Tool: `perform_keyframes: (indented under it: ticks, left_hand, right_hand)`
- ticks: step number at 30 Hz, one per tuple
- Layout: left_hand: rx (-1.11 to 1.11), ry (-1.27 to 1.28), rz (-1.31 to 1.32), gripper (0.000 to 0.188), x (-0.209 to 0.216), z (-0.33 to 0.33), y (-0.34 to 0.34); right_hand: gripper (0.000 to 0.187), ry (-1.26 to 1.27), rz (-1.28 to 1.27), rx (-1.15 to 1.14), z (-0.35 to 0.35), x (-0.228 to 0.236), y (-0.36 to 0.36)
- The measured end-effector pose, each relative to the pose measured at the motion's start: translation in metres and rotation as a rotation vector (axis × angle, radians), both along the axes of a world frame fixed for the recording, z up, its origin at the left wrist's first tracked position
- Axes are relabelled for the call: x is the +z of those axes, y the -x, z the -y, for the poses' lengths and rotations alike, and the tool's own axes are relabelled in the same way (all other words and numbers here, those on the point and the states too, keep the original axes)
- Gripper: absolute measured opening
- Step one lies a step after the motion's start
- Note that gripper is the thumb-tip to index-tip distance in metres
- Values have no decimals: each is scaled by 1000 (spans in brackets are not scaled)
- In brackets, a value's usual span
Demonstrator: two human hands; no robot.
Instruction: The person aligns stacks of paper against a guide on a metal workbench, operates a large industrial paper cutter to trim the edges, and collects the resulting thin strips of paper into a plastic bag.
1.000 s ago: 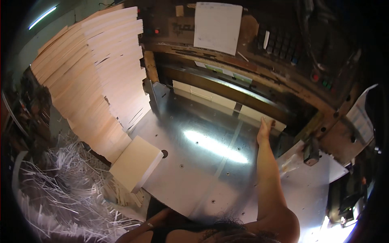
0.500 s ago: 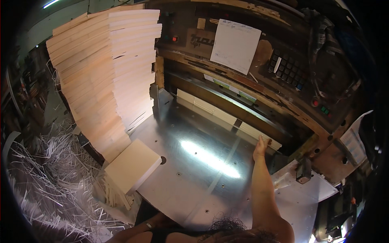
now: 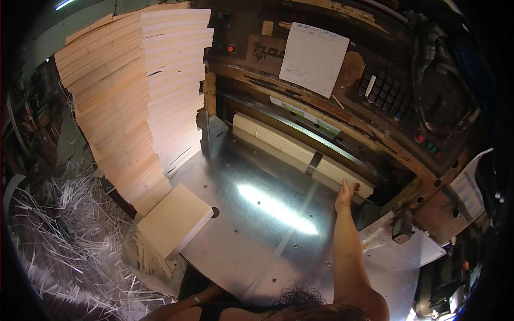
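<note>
1. Machine (image 3: 375, 147): dark, worn frame, spans the whole rear edge of the worktop; long bright metal strip under its front ledge.
2. Worktop (image 3: 235, 257): bare metal, small holes dotted over it, lamp glare mid-surface.
3. Tall paper stack (image 3: 118, 107): along worktop's left edge, cream on its left face, brighter on its right, layers uneven. Can't tell what its base sits on.
4. Paper shreds (image 3: 80, 241): loose heap beyond the front-left corner, below worktop level.
5. Cream paper row (image 3: 267, 138): low, along the worktop's rear edge under the machine. One dark gap right of centre splits it.
6. Paper block (image 3: 174, 219): cream, flat, at the front-left corner, just in front of the tall stack.
7. White sheet (image 3: 314, 59): handwriting on it, lies on machine panel above rear edge.
8. Keypad (image 3: 384, 92): dark keys, right of sheet; white stick (image 3: 370, 85) across it.
9. Right hand (image 3: 344, 195): at the row's front face, near its right end, looks in contact. Fingers extended, not closed round anything.
10. Left hand (image 3: 212, 293): dark, low, just off the front edge. Can't tell finger state or hold.
</note>
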State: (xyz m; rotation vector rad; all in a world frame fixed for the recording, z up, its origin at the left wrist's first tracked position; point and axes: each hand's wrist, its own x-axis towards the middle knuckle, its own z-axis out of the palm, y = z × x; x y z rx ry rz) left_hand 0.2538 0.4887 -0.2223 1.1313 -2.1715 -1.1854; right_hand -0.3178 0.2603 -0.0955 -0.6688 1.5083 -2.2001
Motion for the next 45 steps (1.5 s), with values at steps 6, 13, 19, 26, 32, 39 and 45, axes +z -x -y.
perform_keyframes:
  ticks: [6,13,19,26,32,39,45]
  left_hand:
    - [13,26,-9,42,-10,-4,-4]
    - [22,51,-26,42,-25,-10,-6]
    - [35,-74,-105,44,-36,-11,-9]
    - [28,73,4,42,-7,-13,-5]
    - [-10,99,120,46,18,-12,-6]
    - [-45,216,103,47,0,-8,-15]
    - [-46,155,105,47,4,-5,-15]
  right_hand:
    - [105,13,-10,35,2,-2,-4]
    - [104,-27,-50,16,-4,7,-7]
    - [105,-1,-103,5,0,8,-16]
    - [106,-3,-132,3,1,3,-6]
    - [107,18,-98,25,-1,-1,-6]
    - [100,13,-43,-1,5,-8,3]
    - [103,-87,-107,-10,4,-10,4]
